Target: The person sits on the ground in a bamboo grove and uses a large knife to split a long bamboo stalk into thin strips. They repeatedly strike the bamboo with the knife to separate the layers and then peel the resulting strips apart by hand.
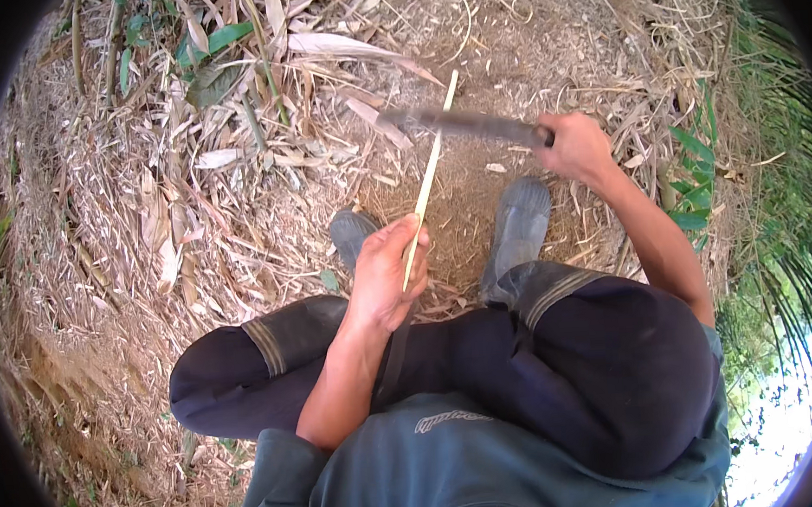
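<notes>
While your left grip is closed around the lower part of a pale strip, the strip's free length projects forward from it. Judged by thinness, the strip should be light, springy and prone to splitting; hold it low, clear of the blade. Ahead and to the right, your right grip clasps a knife by its handle end, blade crossing the strip's far half; contact unconfirmed. Expect heavier, rigid handling there.
</notes>
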`<move>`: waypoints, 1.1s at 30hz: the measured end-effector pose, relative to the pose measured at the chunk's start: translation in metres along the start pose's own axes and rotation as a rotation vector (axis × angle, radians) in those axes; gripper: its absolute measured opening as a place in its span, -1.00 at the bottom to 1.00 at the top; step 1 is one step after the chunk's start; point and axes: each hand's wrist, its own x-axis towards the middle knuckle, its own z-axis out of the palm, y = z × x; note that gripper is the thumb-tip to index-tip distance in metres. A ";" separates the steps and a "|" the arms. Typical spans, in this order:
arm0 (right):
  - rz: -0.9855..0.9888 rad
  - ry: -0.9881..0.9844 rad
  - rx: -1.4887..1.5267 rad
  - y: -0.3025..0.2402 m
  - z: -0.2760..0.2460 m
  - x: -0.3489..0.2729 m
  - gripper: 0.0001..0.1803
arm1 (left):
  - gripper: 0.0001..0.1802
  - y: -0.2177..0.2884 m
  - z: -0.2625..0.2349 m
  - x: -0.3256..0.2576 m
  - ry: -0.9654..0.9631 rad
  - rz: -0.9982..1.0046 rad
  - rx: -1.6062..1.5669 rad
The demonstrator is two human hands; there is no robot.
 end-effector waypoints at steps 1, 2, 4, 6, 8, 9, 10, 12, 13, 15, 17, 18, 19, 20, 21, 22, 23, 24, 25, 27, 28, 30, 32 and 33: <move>-0.088 -0.040 0.030 -0.007 0.001 -0.010 -0.79 | -0.66 -0.002 -0.001 0.000 0.006 0.006 0.022; -0.175 -0.081 0.060 -0.010 0.002 -0.014 -0.79 | -0.66 -0.003 -0.002 0.001 0.008 0.008 0.028; -0.131 0.044 0.062 -0.005 0.012 -0.008 -0.80 | -0.66 -0.003 -0.002 0.002 0.007 0.019 0.046; 0.037 0.068 0.044 0.003 0.015 -0.001 -0.78 | -0.67 -0.005 0.004 0.001 0.019 0.011 0.061; -0.117 0.076 0.023 -0.010 0.005 -0.010 -0.82 | -0.67 -0.004 0.002 0.001 0.018 0.008 0.041; -0.189 0.079 0.015 -0.015 0.003 -0.014 -0.82 | -0.67 0.000 -0.001 0.003 -0.002 0.007 0.018; -0.171 0.029 -0.001 -0.015 0.003 -0.014 -0.81 | -0.68 0.002 -0.002 0.004 -0.036 0.003 -0.005; -0.136 -0.071 -0.031 -0.012 0.003 -0.005 -0.77 | -0.69 -0.001 -0.005 0.002 0.010 -0.025 -0.011; 0.009 -0.033 0.050 -0.001 0.008 0.005 -0.77 | -0.68 -0.004 -0.005 0.001 0.018 -0.022 -0.009; 0.055 -0.013 0.006 0.011 0.009 0.013 -0.77 | -0.69 -0.003 0.000 0.001 0.024 -0.004 -0.017; 0.044 -0.016 -0.016 -0.001 0.008 0.002 -0.75 | -0.69 0.001 -0.003 0.001 0.014 -0.025 -0.019; -0.003 -0.022 -0.018 -0.004 0.008 0.003 -0.74 | -0.68 0.003 -0.005 0.002 0.010 -0.037 -0.021; -0.044 -0.018 -0.031 -0.004 0.004 0.005 -0.73 | -0.68 0.004 -0.003 0.004 -0.026 -0.017 -0.015; -0.086 -0.014 -0.045 -0.003 0.000 0.008 -0.72 | -0.68 0.002 -0.003 0.003 -0.006 -0.021 -0.020; -0.002 0.009 -0.061 0.007 0.006 0.017 -0.72 | -0.68 -0.002 -0.004 0.001 0.014 -0.024 -0.027; 0.080 0.043 -0.080 0.024 0.014 0.033 -0.72 | -0.68 -0.002 -0.002 0.001 0.026 -0.019 -0.029; 0.155 0.072 -0.093 0.027 0.015 0.042 -0.71 | -0.68 0.000 -0.001 0.001 0.000 -0.021 -0.055; 0.126 0.065 -0.099 0.033 0.014 0.040 -0.71 | -0.68 0.004 0.000 0.000 -0.025 -0.022 -0.081; 0.093 0.050 -0.097 0.028 0.009 0.036 -0.71 | -0.68 0.007 -0.001 0.000 -0.039 -0.024 -0.106; 0.089 -0.040 -0.117 0.009 -0.004 0.022 -0.69 | -0.68 0.004 -0.010 -0.002 0.020 -0.070 -0.102; 0.130 -0.016 -0.110 0.019 0.000 0.027 -0.68 | -0.68 0.007 -0.009 0.003 0.019 -0.070 -0.091; 0.206 0.037 -0.095 0.053 0.013 0.047 -0.67 | -0.67 0.008 -0.003 0.002 -0.003 -0.052 -0.103; 0.243 -0.001 -0.088 0.054 0.010 0.050 -0.66 | -0.66 0.011 -0.002 -0.006 0.017 -0.058 -0.113; 0.261 -0.019 -0.084 0.053 0.009 0.051 -0.66 | -0.67 0.016 -0.002 -0.003 -0.028 -0.059 -0.167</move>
